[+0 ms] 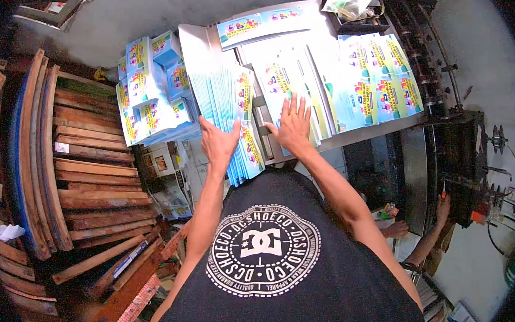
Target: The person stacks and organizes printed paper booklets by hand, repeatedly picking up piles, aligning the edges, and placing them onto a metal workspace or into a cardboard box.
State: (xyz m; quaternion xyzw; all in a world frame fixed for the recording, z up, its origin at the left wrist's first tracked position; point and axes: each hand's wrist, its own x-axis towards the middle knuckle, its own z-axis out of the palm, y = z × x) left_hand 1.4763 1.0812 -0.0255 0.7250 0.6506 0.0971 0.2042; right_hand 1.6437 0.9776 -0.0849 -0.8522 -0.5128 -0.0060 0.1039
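Note:
A long row of overlapping light-blue printed booklets point(217, 94) runs down the left-middle of the metal table toward my body. My left hand point(218, 141) rests over its near part, thumb spread away from the fingers; some fingertips are hidden at the row's left edge. Just right of the row, my right hand point(292, 122) lies flat with fingers spread on a pile of printed sheets point(279, 78). It presses from above and grips nothing. More colourful printed sheets point(379, 80) are laid out on the table's right side.
Stacked blue-and-white booklets point(148, 92) stand at the left. A black box point(356, 24) with a plastic bag sits at the back right, near dark machinery point(429, 59). Wooden planks point(100, 167) fill the left side. Another person's arm point(429, 241) shows at the right.

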